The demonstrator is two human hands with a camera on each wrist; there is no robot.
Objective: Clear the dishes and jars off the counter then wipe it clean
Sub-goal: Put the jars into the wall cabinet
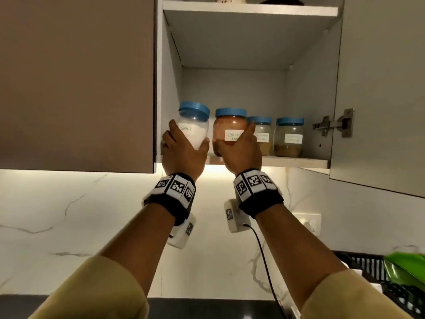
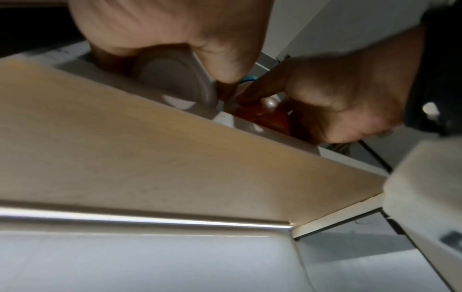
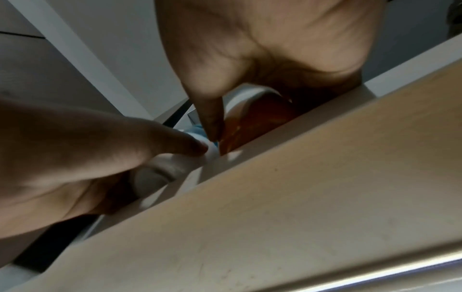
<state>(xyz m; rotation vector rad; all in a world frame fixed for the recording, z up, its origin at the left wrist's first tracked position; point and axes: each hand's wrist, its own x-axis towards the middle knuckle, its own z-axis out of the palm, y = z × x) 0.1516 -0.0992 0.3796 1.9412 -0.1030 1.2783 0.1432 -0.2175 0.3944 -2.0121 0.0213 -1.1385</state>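
My left hand (image 1: 184, 148) grips a blue-lidded salt jar (image 1: 194, 124) at the left end of the open cupboard's lower shelf (image 1: 296, 161). It is tilted and lifted a little. My right hand (image 1: 241, 150) grips a chilli jar (image 1: 228, 127) with red powder beside it, at the shelf's front edge. From below, the left wrist view shows the salt jar's base (image 2: 172, 79) in my left hand (image 2: 175, 39) and the red jar (image 2: 270, 118). The right wrist view shows my right hand (image 3: 262, 49) round the chilli jar (image 3: 255, 120), with the salt jar (image 3: 160, 173) lower left.
Two more blue-lidded jars (image 1: 289, 137) stand further right on the same shelf. The cupboard door (image 1: 379, 88) hangs open at right. An upper shelf (image 1: 250, 10) holds crockery. Below are a marble backsplash (image 1: 69, 215), a wall socket (image 1: 308, 223), and a black dish rack (image 1: 368, 268) with a green item.
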